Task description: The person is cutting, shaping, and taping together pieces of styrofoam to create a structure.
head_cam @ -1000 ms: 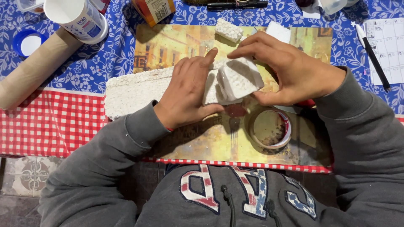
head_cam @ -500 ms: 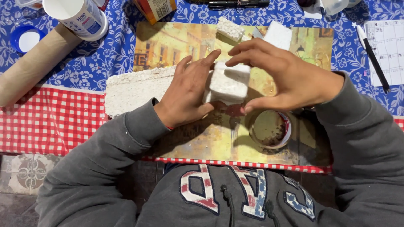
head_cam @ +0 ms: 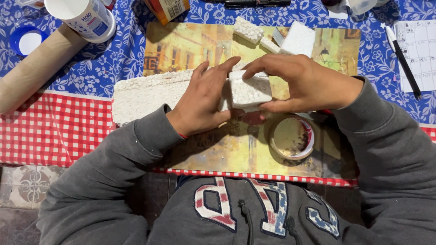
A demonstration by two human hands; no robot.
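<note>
Both of my hands hold one small white foam block (head_cam: pixel 249 90) over a painted picture board (head_cam: pixel 181 45). My left hand (head_cam: pixel 204 100) presses the block's left side with its fingers stretched up over it. My right hand (head_cam: pixel 309 86) grips the block from the right, thumb underneath and fingers over its top. A long white foam slab (head_cam: pixel 145 95) lies on the board just left of my left hand. A roll of tape (head_cam: pixel 290 138) sits on the board under my right wrist.
Smaller foam pieces (head_cam: pixel 247 29) and a white foam square (head_cam: pixel 299 38) lie at the board's far edge. A cardboard tube (head_cam: pixel 34 68), a white cylindrical container (head_cam: pixel 84 16) and a blue lid (head_cam: pixel 27 41) lie far left. A black pen (head_cam: pixel 402 61) and a sheet of paper (head_cam: pixel 420 50) lie right.
The foam block has been turned in my hands from a tilted pose to lying flat. My right hand's fingers have closed further over its top.
</note>
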